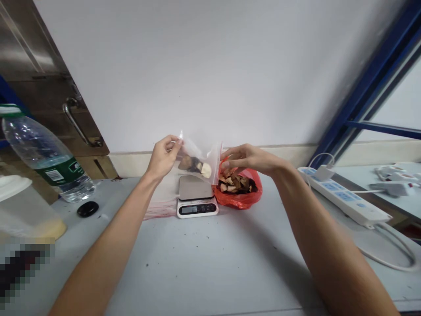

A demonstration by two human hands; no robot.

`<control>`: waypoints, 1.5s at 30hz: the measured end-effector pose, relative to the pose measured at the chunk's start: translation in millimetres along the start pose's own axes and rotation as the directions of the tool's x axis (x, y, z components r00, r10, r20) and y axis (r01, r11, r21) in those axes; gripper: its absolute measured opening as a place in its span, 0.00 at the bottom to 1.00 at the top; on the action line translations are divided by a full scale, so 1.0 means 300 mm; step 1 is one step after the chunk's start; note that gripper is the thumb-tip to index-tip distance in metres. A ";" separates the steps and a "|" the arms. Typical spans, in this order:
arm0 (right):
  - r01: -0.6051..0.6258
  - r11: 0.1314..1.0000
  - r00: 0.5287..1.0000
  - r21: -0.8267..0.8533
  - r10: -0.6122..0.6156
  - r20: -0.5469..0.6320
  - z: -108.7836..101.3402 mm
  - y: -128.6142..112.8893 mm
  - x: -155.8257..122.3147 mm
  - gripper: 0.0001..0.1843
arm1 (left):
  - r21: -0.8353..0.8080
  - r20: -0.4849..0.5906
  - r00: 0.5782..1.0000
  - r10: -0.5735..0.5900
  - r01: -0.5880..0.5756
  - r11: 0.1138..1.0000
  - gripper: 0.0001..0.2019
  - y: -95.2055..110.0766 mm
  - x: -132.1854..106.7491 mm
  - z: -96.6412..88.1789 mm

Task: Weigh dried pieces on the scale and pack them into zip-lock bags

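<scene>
My left hand [163, 156] pinches the top left corner of a small clear zip bag [200, 160] and holds it up above a white kitchen scale [196, 196]. A few brown and pale dried pieces lie in the bag's bottom. My right hand [249, 159] pinches the bag's right edge, just above a red plastic bag [241, 198] full of similar brown dried pieces. The scale stands on a grey table [210, 259] by the white wall.
A tilted plastic water bottle [46, 156] stands at the left, with a black cap [87, 209] next to it and a translucent tub [23, 210] in front. A white power strip [345, 197] with its cable lies at the right. Flat clear bags [159, 210] lie left of the scale.
</scene>
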State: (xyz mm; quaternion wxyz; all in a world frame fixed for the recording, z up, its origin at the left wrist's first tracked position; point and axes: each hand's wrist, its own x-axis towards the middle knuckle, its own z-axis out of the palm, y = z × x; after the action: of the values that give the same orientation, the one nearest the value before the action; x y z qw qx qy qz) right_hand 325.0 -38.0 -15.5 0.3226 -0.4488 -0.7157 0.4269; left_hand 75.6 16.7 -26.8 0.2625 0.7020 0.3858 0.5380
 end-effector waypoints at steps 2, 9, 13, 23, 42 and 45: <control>0.021 1.000 1.000 0.009 -0.021 -0.002 0.010 -0.003 0.004 0.14 | -0.011 0.032 0.999 0.007 -0.007 1.000 0.12 0.000 -0.001 0.003; 0.031 0.996 0.996 0.083 -0.024 -0.083 0.009 0.000 0.012 0.16 | 0.024 -0.063 0.988 -0.143 0.145 0.989 0.07 -0.017 -0.002 0.022; 0.025 0.994 0.997 0.102 -0.017 -0.079 0.022 0.019 0.024 0.18 | 0.231 -0.156 0.987 0.030 0.006 0.973 0.09 0.002 -0.021 0.040; 0.097 0.979 0.995 0.180 -0.099 0.005 0.096 0.062 0.068 0.18 | 0.011 0.673 0.739 -0.032 0.033 0.999 0.09 0.072 -0.060 0.048; 0.004 0.954 0.998 0.299 -0.020 0.052 0.093 0.053 0.057 0.12 | -0.014 0.712 0.702 -0.013 0.034 0.999 0.09 0.069 -0.057 0.036; 0.003 0.962 0.998 0.271 -0.018 0.052 0.089 0.045 0.049 0.12 | -0.018 0.736 0.677 -0.009 0.033 0.999 0.09 0.073 -0.056 0.032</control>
State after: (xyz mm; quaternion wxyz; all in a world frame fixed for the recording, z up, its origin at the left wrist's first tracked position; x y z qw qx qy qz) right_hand 301.6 -29.9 -37.9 0.3638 -0.3849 -0.6614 0.5311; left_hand 88.4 -9.0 -21.6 0.4118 0.8506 0.2480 0.2132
